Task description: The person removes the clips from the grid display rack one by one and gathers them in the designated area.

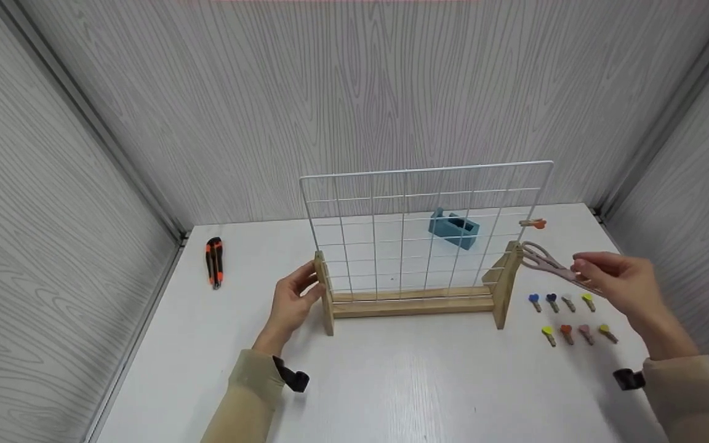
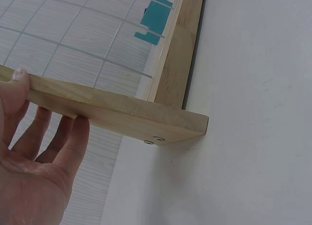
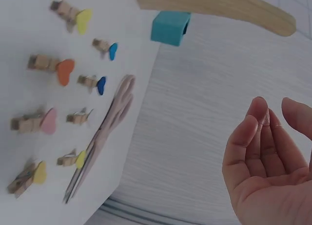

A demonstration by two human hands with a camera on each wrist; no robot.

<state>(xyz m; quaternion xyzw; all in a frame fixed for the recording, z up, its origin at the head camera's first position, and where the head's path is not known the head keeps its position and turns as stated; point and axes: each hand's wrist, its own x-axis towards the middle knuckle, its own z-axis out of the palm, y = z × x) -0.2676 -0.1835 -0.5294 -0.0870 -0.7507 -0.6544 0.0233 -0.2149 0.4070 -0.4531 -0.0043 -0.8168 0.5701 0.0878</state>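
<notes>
A white wire grid (image 1: 404, 170) stands upright in a wooden stand (image 1: 416, 311). With its thumb on one face and fingers on the other, my left hand (image 1: 291, 304) grips the stand's left side panel (image 2: 112, 108). Clipped to the grid's right edge is a small clothespin with an orange heart (image 1: 537, 224). To the right of the stand my right hand (image 1: 622, 283) hovers above the table, its fingers loosely bent and nothing between them. Below it lie several heart-topped clothespins in two rows, including a pink one (image 3: 48, 121) and a dark blue one (image 3: 101, 85).
Pale pink scissors (image 1: 545, 263) lie behind the clothespins, partly covered by my right hand in the head view. A teal tape dispenser (image 1: 453, 231) sits behind the grid. At the far left is a black and orange utility knife (image 1: 214, 261). Grey panels wall in the white table.
</notes>
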